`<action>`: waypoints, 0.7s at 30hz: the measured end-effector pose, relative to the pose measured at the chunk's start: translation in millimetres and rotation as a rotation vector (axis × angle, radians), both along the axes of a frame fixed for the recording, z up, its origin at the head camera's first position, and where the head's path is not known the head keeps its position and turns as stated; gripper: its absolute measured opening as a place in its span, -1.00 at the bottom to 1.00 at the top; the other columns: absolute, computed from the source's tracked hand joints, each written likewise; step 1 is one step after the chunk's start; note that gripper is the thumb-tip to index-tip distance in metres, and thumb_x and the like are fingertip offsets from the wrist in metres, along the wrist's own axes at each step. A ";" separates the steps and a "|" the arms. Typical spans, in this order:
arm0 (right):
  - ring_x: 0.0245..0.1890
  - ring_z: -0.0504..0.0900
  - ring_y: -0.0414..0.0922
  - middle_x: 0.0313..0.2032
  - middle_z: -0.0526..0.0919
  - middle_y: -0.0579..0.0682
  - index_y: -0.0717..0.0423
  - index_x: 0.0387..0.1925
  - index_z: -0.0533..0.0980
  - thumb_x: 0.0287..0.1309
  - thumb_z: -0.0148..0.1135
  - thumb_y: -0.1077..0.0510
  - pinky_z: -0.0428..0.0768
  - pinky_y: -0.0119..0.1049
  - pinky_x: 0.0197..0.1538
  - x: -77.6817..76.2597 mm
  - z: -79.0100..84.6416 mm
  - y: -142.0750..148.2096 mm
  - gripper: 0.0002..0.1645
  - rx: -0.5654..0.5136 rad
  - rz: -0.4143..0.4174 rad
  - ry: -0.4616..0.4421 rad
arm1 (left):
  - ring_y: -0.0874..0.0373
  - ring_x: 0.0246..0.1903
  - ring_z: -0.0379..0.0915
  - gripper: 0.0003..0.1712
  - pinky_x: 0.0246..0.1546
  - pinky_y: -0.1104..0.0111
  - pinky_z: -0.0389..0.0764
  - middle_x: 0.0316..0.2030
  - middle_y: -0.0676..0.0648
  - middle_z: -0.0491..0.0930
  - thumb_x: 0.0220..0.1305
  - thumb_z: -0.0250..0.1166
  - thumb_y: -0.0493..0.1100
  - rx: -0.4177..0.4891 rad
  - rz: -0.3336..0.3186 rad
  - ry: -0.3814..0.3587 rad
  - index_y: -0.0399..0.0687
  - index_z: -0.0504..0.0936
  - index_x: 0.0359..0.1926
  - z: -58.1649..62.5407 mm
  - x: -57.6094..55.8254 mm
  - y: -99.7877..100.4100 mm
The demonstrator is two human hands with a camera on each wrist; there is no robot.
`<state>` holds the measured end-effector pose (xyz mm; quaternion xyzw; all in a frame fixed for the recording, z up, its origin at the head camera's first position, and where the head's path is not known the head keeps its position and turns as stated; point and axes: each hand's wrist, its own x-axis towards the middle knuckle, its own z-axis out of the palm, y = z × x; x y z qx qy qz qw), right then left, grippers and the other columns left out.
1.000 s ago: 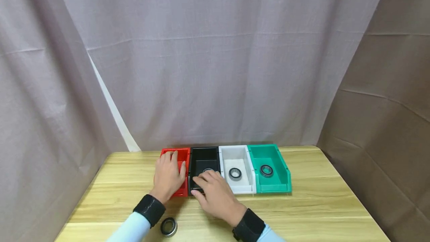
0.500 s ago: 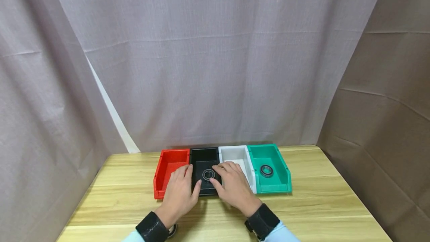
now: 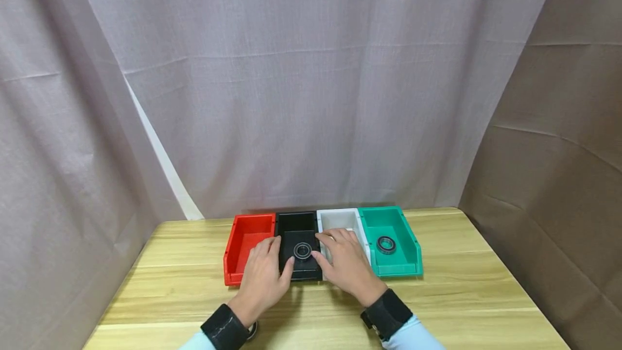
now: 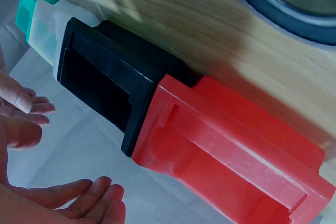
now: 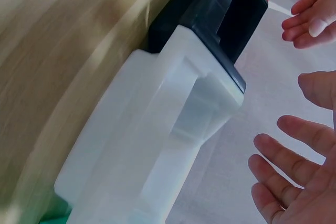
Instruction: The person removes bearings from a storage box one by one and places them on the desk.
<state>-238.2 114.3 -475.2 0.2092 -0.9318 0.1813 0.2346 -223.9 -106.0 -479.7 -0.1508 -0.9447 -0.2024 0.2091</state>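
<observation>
My left hand (image 3: pixel 264 274) hovers over the wall between the red bin (image 3: pixel 234 263) and the black bin (image 3: pixel 296 222), its fingers loosely spread and holding nothing. Above the white bin (image 3: pixel 335 215) is my right hand (image 3: pixel 347 266), also bare, with its thumb near the black bin's right wall. Between the two hands a ball bearing (image 3: pixel 302 251) lies flat in the black bin. Both wrist views show relaxed fingers, the left hand's (image 4: pixel 100 200) and the right hand's (image 5: pixel 286 166), apart from the bins. The inside of the white bin is mostly covered by the right hand.
A green bin (image 3: pixel 408 255) with another bearing (image 3: pixel 386 245) ends the row on the right. On the wooden table (image 3: pixel 160 285), a further bearing (image 3: pixel 252 330) is mostly hidden behind the left wrist strap. A grey curtain (image 3: pixel 301 123) hangs behind the bins.
My left hand has come out of the red bin, back and right toward the black bin. My right hand has shifted right from the black bin to over the white one.
</observation>
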 end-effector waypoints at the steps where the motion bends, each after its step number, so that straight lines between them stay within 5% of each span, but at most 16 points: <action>1: 0.20 0.65 0.05 0.14 0.76 0.03 0.04 0.21 0.69 0.39 0.36 -0.14 0.53 0.04 0.27 0.0 0.7 1.4 -0.49 0.002 -0.004 -0.005 | -0.18 0.20 0.55 -0.28 0.31 -0.06 0.57 0.25 -0.29 0.63 0.37 0.40 0.05 0.004 -0.001 0.003 -0.36 0.56 0.36 -0.2 -0.3 0.8; 21: 0.17 0.67 0.06 0.08 0.78 0.01 0.03 0.15 0.72 0.34 0.42 -0.13 0.57 0.05 0.28 1.2 -5.7 11.7 -0.52 0.012 -0.018 0.047 | -0.19 0.20 0.56 -0.26 0.32 -0.07 0.57 0.27 -0.29 0.62 0.35 0.41 0.05 0.050 0.026 -0.033 -0.35 0.54 0.37 -2.3 -4.5 3.3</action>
